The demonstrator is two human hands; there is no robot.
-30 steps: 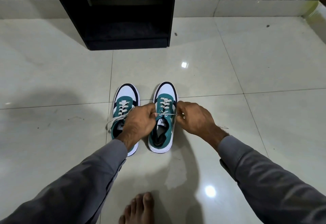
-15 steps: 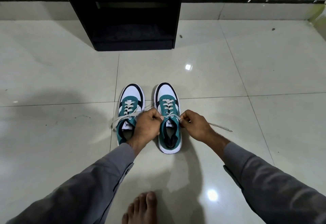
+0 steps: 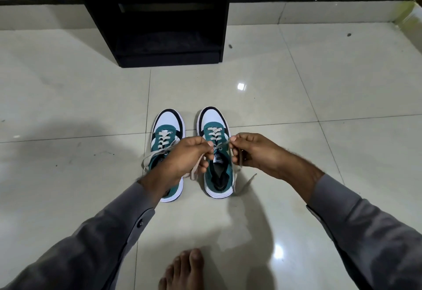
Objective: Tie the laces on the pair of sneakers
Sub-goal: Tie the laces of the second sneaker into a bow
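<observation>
Two teal, white and black sneakers stand side by side on the tiled floor, toes pointing away from me. The right sneaker (image 3: 215,130) has its beige lace (image 3: 221,146) crossed above the tongue. My left hand (image 3: 186,160) pinches one end of that lace and my right hand (image 3: 254,150) pinches the other, both just above the shoe. A loose end trails to the floor at the shoe's right side. My left hand and wrist cover the heel half of the left sneaker (image 3: 167,127), whose lace lies loose to the left.
A black open shelf unit (image 3: 159,15) stands on the floor against the tiled wall, beyond the shoes. My bare foot (image 3: 182,271) rests at the bottom edge. Glossy tile floor (image 3: 319,107) surrounds the shoes.
Both hands have lifted the lace ends up and drawn closer together over the right sneaker. The lace end that lay stretched to the right now hangs beside the shoe.
</observation>
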